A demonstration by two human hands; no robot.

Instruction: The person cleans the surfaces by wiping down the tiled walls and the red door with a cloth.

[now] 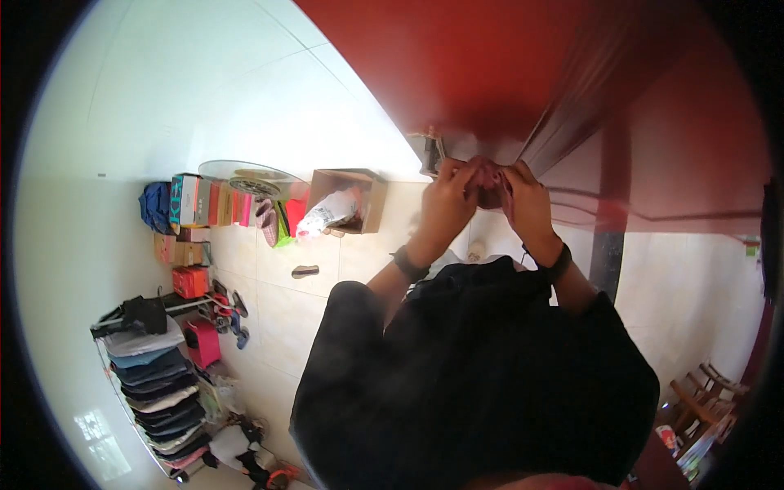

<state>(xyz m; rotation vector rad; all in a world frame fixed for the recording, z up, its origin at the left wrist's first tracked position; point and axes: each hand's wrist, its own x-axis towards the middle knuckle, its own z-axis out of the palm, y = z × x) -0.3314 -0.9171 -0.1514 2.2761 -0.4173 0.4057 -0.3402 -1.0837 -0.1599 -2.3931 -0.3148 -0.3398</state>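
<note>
Both my hands are raised in front of a large glossy red panel (457, 61). Between them is a small reddish-brown thing, soft and folded in looks (490, 184); its kind cannot be made out. My left hand (445, 196) grips its left side with bent fingers. On the other side my right hand (532, 204) pinches it, fingers curled over the top. Each wrist wears a dark band. Just left of my left fingertips, a metal fitting (430, 153) sits at the panel's edge. My fingers partly cover the held thing.
An open cardboard box (374, 204) with a white bag (331, 212) stands against the wall at left. Beside it are stacked boxes (189, 200). A single shoe (305, 271) lies on the tiles. A clothes rack (155, 384) fills the lower left; wooden chairs (702, 400) stand lower right.
</note>
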